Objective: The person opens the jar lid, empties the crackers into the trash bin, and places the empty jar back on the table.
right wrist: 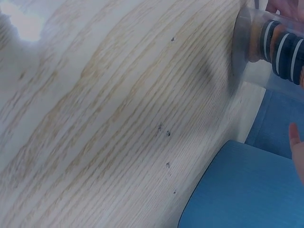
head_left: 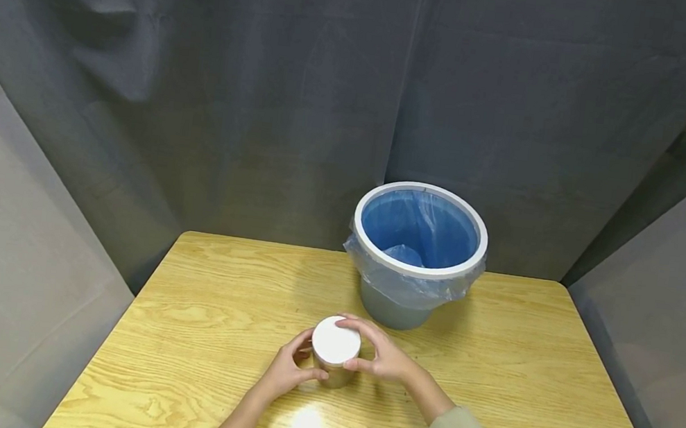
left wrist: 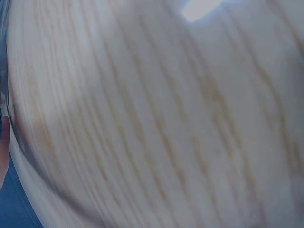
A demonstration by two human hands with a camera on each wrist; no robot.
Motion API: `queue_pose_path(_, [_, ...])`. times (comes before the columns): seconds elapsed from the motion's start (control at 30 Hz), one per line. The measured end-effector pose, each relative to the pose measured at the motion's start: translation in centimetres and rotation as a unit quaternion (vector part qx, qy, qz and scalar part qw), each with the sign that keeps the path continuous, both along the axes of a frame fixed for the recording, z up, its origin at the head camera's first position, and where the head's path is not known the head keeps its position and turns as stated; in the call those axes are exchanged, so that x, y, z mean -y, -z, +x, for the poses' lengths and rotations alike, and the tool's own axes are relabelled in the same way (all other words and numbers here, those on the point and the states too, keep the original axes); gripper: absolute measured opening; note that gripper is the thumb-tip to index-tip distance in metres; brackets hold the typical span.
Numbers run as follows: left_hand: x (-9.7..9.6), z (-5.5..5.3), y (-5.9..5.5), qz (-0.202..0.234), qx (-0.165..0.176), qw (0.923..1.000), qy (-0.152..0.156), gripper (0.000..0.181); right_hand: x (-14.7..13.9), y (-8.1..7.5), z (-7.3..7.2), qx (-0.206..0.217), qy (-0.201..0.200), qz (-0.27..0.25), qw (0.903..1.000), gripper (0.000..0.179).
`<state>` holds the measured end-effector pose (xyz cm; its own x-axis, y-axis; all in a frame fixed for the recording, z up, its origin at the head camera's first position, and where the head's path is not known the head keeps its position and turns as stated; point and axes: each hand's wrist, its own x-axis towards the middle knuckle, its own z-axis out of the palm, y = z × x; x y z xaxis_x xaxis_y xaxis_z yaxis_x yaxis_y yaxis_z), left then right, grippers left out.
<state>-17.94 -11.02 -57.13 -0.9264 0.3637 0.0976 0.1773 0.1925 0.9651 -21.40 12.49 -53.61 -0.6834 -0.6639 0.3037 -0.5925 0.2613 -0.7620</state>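
Observation:
A clear jar (head_left: pixel 335 377) with a white lid (head_left: pixel 336 340) stands at the front middle of the table. My left hand (head_left: pixel 284 373) grips the jar's left side, with fingers behind and thumb in front. From the right, my right hand (head_left: pixel 383 358) holds the lid's edge between fingers and thumb. In the right wrist view, round dark and orange pieces with white stripes are stacked inside the jar (right wrist: pixel 280 52). A fingertip (left wrist: pixel 4 147) shows at the left edge of the left wrist view, most of that hand being out of frame.
A grey bin (head_left: pixel 395 310) with a white rim (head_left: pixel 415 272) and a translucent bag liner (head_left: pixel 413 288) stands behind the jar, slightly right. The wooden table (head_left: pixel 201 311) backs onto a dark curtain (head_left: pixel 278 109). Grey panels (head_left: pixel 11 263) flank both sides.

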Motion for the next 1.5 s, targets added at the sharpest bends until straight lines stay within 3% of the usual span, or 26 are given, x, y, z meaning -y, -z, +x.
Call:
queue_pose_path(0.53, [0.0,0.0,0.3,0.003,0.002,1.0000,0.004,0.076,0.0,-0.2,0.3,-0.077,0.014,0.027,0.9965,0.063])
queue_pose_path(0.97, [-0.1,0.0,0.1,0.005,0.008,1.0000,-0.003,0.074,1.2,0.3,2.4,-0.144,0.152,0.047,0.9767,0.065])
queue_pose_path(1.13, [0.0,0.0,0.2,0.006,0.007,1.0000,0.002,0.075,1.7,0.6,2.8,-0.168,0.184,0.046,0.9674,0.070])
queue_pose_path(1.5, [0.0,0.0,0.0,0.007,0.005,1.0000,-0.004,0.077,2.9,0.9,3.5,-0.158,0.231,0.052,0.9586,0.074])
